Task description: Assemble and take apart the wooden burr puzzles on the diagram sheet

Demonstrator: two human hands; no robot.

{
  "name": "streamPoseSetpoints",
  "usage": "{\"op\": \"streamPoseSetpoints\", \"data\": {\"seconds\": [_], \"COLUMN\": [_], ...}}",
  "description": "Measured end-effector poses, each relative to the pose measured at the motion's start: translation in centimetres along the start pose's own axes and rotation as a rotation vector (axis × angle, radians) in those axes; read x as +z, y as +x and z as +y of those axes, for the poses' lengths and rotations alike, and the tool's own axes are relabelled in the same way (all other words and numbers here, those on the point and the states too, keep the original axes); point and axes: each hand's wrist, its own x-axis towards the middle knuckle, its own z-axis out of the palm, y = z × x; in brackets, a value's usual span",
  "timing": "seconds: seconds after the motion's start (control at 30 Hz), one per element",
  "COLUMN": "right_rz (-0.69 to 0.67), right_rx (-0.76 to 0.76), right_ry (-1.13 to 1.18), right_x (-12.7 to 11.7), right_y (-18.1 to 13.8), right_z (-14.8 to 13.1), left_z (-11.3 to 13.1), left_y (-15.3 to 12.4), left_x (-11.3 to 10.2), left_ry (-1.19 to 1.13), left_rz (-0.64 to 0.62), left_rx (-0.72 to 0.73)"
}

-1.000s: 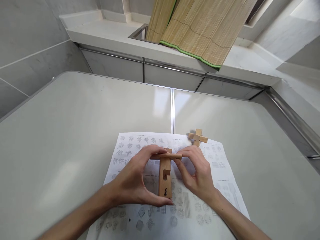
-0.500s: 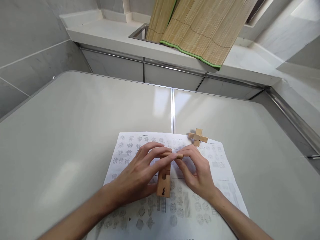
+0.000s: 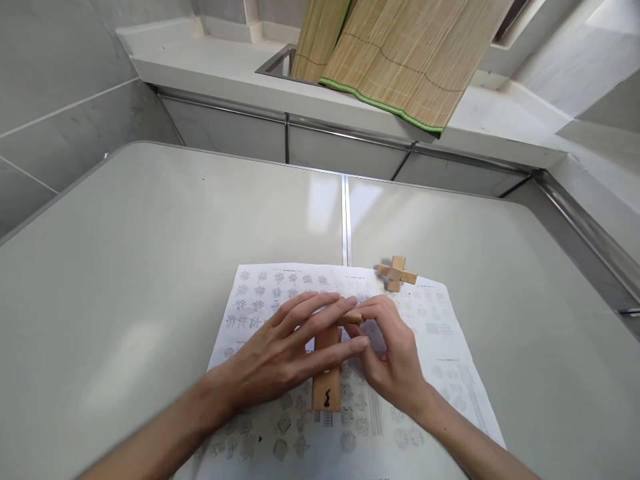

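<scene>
Over printed paper (image 3: 380, 433), the left hand (image 3: 287, 347) clasps a wooden block (image 3: 326, 388); the right hand (image 3: 393, 350) pinches a crosspiece (image 3: 351, 319).

room for my left hand (image 3: 285, 350) to pass leftward over glossy pale-grey tabletop (image 3: 125, 267), cross-shaped light-wood piece (image 3: 395, 274) blocking the way beyond my right hand (image 3: 393, 353)

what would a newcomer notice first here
Likely first is the block low in the centre, with a black mark near one end, the left grip spread over it and the right grip pinching a stick. Next, the cross at the far edge of the sheet, then the green-edged mat at the top.
</scene>
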Motion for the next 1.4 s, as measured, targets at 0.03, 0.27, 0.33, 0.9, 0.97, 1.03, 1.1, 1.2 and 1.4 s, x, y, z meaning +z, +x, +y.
{"op": "streamPoseSetpoints", "data": {"seconds": [0.03, 0.27, 0.33, 0.9, 0.97, 1.03, 1.1, 1.2, 1.4], "right_rz": [-0.009, -0.007, 0.001, 0.000, -0.004, 0.015, 0.063, 0.107, 0.097], "right_rx": [0.001, 0.000, -0.004, 0.036, 0.044, 0.067, 0.141, 0.246, 0.262], "right_ry": [0.004, 0.002, -0.011, -0.031, -0.021, -0.017, -0.014, 0.002, 0.078], "right_x": [0.0, 0.1, 0.2, 0.6, 0.5, 0.2, -0.2, -0.7, -0.8], "right_y": [0.0, -0.1, -0.2, -0.4, -0.4, -0.1, 0.3, 0.7, 0.6], "right_z": [0.0, 0.1, -0.1, -0.2, -0.2, 0.1, 0.4, 0.9, 1.1], "left_z": [0.0, 0.2, 0.3, 0.2, 0.2, 0.4, 0.7, 1.1, 0.5], "left_y": [0.0, 0.1, 0.1, 0.0, 0.0, -0.1, 0.0, 0.2, 0.6], "left_x": [-0.1, 0.1, 0.3, 0.4, 0.3, 0.3, 0.3, 0.5, 0.9], "left_ry": [-0.013, 0.315, 0.388, 0.411, 0.423, 0.421, 0.398, 0.348, 0.200], "left_rz": [0.001, 0.040, 0.055, 0.033, 0.034, 0.052, 0.082, 0.098, 0.129], "left_rx": [0.004, 0.127, 0.163, 0.221, 0.217, 0.223, 0.252, 0.303, 0.230]}}
